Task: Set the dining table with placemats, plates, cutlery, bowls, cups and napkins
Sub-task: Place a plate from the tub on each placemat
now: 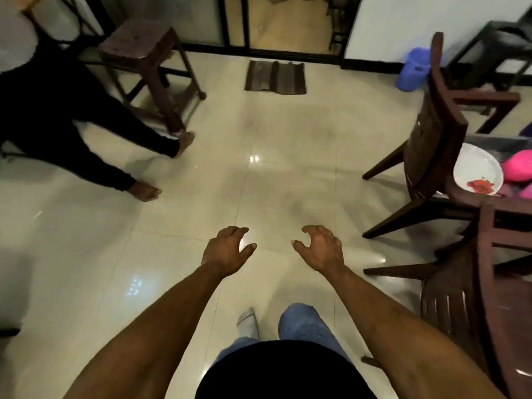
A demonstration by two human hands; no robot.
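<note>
Both arms reach forward over the floor [172, 226]. The left hand [226, 251] and the right hand [319, 249] hang side by side a little apart, fingers loosely curled, and neither holds anything. Below them show blue jeans and one grey sock.

The task looks barely begun, judged from what lies in sight. The tabletop [489, 141] shows only as a dark sliver at the right edge, behind the chair. On it sits a white plate [476, 169] with a ribbed rim and a red scrap on it, and just beside the plate are bright pink rounded things [518, 165], possibly cups or bowls; they are cut off by the frame and blurred, so I cannot say which. No placemats, cutlery or napkins are in view, so most of the setting seems still to do.

The floor is glossy cream tile that throws back the ceiling lights. Two dark wooden chairs [431, 133] with slatted backs stand at the right. At the left, a second person's legs [86, 145] in black trousers stretch out barefoot beside a dark brown stool [144, 41]. Farther off lie a striped brown doormat [275, 76] before a dark-framed doorway and a blue plastic bin [414, 69] against the white wall.
</note>
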